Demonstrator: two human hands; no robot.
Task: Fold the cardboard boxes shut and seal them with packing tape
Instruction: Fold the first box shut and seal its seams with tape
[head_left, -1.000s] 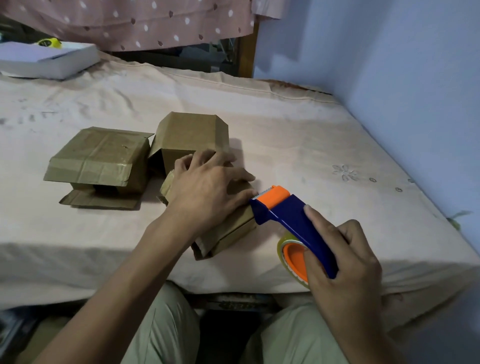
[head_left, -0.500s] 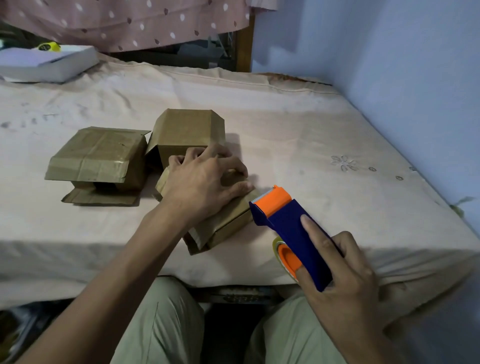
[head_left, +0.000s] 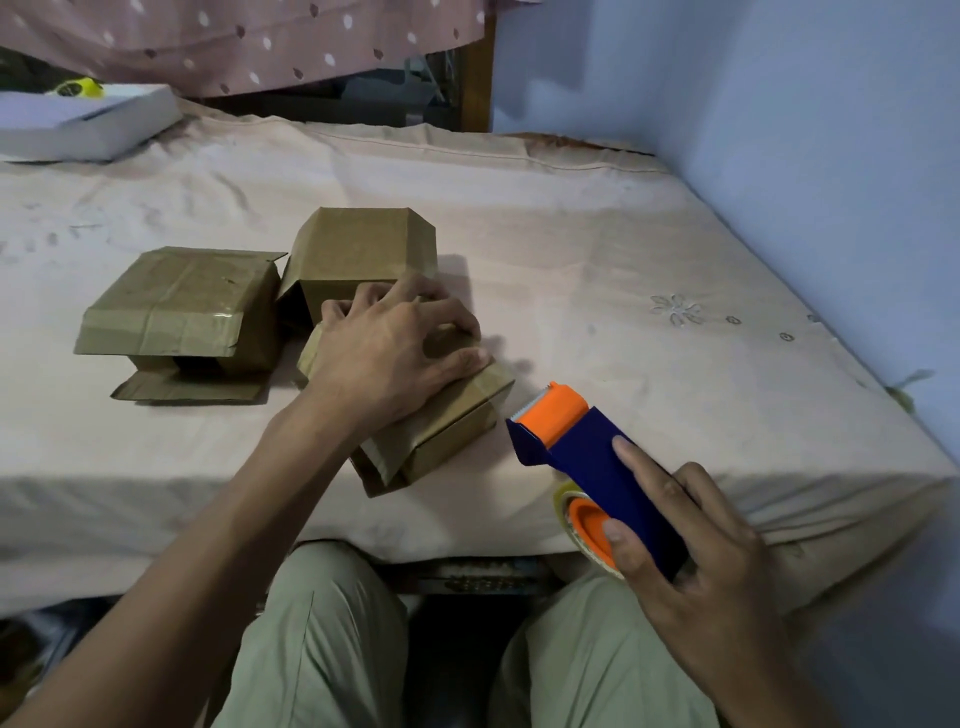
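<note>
Left hand (head_left: 395, 353) presses box (head_left: 447, 431); right hand (head_left: 691, 561) grips tape dispenser (head_left: 587, 457) beside it.

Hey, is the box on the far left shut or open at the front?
Open. The left box has one front flap lying flat on the bed sheet, showing a dark gap.

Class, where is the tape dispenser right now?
In the head view, the tape dispenser sits lower right, gripped by the right hand, just right of the nearest cardboard box.

You've got a white box (head_left: 88, 122) far left on the bed (head_left: 571, 218), dotted pink curtain (head_left: 249, 41) behind.
</note>
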